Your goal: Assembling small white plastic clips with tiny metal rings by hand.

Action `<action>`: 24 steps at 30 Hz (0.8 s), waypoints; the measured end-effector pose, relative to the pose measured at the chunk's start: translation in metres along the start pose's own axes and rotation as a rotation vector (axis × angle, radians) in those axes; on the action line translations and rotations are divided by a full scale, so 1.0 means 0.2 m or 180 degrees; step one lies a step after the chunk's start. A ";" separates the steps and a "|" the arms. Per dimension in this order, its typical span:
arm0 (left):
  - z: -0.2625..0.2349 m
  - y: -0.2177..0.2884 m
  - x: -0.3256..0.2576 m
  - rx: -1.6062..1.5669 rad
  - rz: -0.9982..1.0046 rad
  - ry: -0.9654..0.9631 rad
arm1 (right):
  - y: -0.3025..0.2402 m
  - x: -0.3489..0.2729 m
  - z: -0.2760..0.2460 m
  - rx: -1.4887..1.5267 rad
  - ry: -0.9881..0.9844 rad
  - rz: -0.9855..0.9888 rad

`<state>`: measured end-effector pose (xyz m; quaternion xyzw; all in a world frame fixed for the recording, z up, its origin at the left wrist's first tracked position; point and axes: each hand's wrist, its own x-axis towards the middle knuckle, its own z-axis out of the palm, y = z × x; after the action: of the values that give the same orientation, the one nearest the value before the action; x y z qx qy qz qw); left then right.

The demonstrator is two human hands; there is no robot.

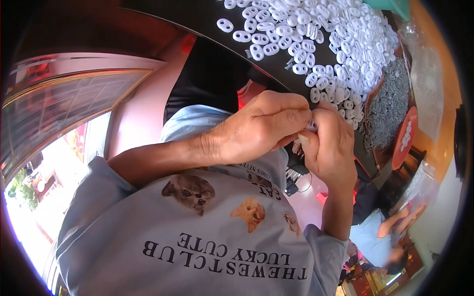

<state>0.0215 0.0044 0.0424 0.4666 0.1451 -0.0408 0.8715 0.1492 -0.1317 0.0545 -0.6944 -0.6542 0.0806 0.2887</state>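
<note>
Nearest is the grey-blue shirt (pixel 118 237), printed with cat faces and dark lettering. Beyond it the 2 bare hands meet near the table edge: the right hand (pixel 328 143) has thumb and forefinger clamped on a small white oval piece (pixel 313 126), while the left hand (pixel 261 123) has its thumb and forefinger pressed together right beside that piece; whether they pinch something tiny I cannot tell. Past them, on the dark table (pixel 197 17), spreads a heap of white 2-holed ovals (pixel 345 44), with small grey metal parts (pixel 390 106) to its right. Farther right, another person (pixel 370 234) in light blue sits
</note>
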 end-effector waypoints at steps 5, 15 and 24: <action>-0.01 0.00 0.02 0.0161 0.0035 -0.0229 | 0.01 -0.02 -0.03 -0.0194 0.0053 -0.0043; 0.03 0.00 0.06 0.0261 -0.0175 -0.0474 | -0.01 -0.11 -0.12 0.1173 -0.0071 0.0905; 0.22 -0.01 0.28 0.2259 0.1514 -0.0403 | 0.12 -0.37 -0.36 0.0307 0.1019 0.1588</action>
<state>0.0838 -0.0285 0.0476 0.7545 -0.0432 0.0853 0.6493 0.1957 -0.2227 0.0819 -0.8231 -0.4049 0.0695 0.3920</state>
